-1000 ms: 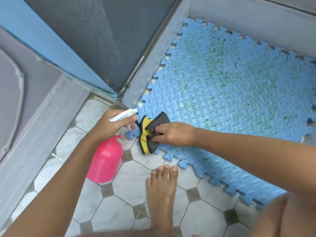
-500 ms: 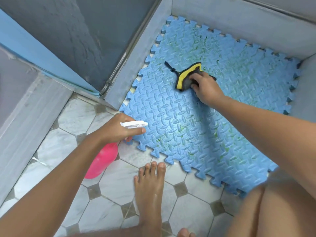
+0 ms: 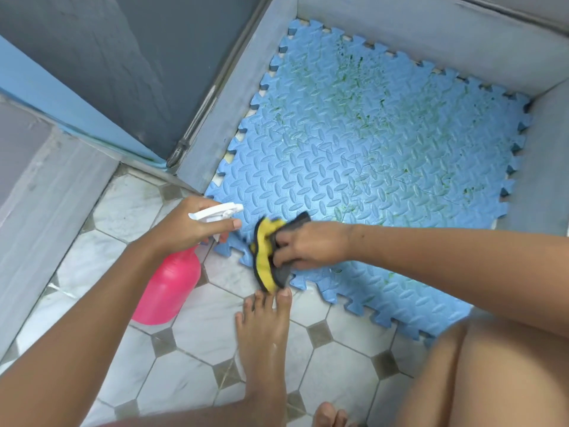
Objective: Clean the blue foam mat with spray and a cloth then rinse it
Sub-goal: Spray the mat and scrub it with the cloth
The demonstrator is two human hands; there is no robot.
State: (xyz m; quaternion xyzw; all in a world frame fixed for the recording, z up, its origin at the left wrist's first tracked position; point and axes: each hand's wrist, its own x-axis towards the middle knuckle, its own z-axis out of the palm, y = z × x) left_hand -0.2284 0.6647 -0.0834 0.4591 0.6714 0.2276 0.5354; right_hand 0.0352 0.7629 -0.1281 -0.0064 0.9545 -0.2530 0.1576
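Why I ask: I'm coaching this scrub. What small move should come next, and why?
Probably push the cloth up the blue foam mat toward its far half: green specks cluster there, while the right hand grips the cloth at the cleaner-looking near corner.

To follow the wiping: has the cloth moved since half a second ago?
Yes. The cloth came back from the middle of the mat to its near-left corner.

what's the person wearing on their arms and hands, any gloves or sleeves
Nothing is worn on either. The left hand and right hand have no gloves, rings or wristbands visible. The left forearm and right forearm are uncovered as far as the frame shows: no sleeve edge, watch or bracelet appears.
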